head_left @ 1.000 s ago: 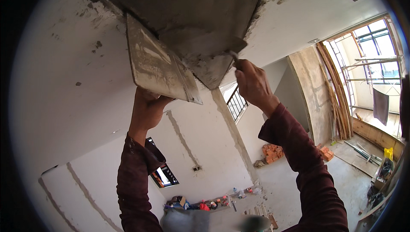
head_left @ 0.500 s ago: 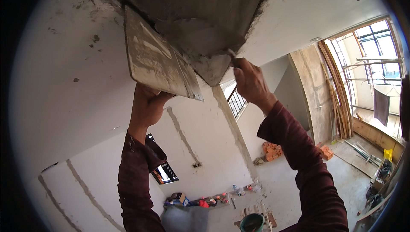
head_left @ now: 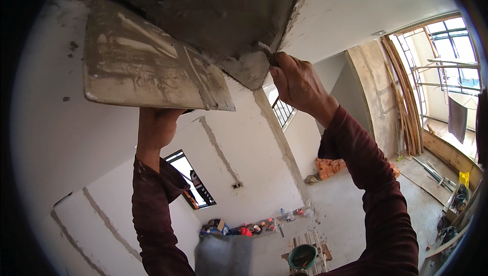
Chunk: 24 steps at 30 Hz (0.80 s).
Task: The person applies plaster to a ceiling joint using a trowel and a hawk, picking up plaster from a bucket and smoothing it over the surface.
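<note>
My left hand [head_left: 156, 129] is closed under a flat, plaster-smeared hawk [head_left: 147, 67], whose board hides most of the fingers and the handle. Raised to the right of it, my right hand [head_left: 303, 83] is wrapped round a trowel [head_left: 265, 51]. Only a bit of the trowel's metal shows; its blade cannot be told apart from the grey plaster. Overhead is a dark grey, freshly plastered surface [head_left: 218, 6], narrowing to a paler corner near the trowel. The hawk lies close below the left edge of this surface.
Far below, a green bucket [head_left: 303, 256] stands beside wooden strips. Orange bricks [head_left: 329, 167] are stacked by the wall. Long boards [head_left: 401, 93] lean near the bright window [head_left: 454, 55] at right. Assorted items [head_left: 246, 230] lie along the wall's foot.
The hawk has swung to the left and flattened toward my view, showing more of its face. My right hand has shifted slightly up and left with the trowel.
</note>
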Each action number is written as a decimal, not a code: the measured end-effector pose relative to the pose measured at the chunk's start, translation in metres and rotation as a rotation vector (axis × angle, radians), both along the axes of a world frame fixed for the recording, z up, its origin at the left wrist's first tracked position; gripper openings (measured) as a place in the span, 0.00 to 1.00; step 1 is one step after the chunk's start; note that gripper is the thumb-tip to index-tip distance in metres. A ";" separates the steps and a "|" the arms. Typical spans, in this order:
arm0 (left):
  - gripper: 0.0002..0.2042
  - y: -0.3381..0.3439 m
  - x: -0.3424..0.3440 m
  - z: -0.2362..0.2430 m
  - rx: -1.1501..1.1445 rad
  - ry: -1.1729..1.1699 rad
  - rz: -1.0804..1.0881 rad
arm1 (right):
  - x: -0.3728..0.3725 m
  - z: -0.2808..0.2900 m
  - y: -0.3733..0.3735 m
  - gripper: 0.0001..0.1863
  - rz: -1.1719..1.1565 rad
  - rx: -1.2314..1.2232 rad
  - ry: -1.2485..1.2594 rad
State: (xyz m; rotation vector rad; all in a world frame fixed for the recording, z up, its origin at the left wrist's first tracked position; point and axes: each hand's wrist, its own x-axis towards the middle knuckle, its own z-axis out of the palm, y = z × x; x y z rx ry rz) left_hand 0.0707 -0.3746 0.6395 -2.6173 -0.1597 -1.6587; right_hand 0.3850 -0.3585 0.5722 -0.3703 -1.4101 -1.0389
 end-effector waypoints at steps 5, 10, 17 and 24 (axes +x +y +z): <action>0.14 0.006 -0.004 0.001 0.014 -0.027 -0.029 | 0.012 -0.013 0.049 0.11 -0.032 -0.093 0.048; 0.14 0.009 -0.005 0.002 0.092 0.022 0.048 | 0.035 -0.036 0.077 0.11 -0.117 -0.237 0.073; 0.15 0.013 -0.013 0.001 0.027 0.031 -0.010 | 0.014 -0.094 0.049 0.09 0.170 -0.324 0.064; 0.16 0.011 -0.010 0.002 0.019 0.044 -0.157 | -0.016 -0.045 0.061 0.09 0.196 -0.205 0.018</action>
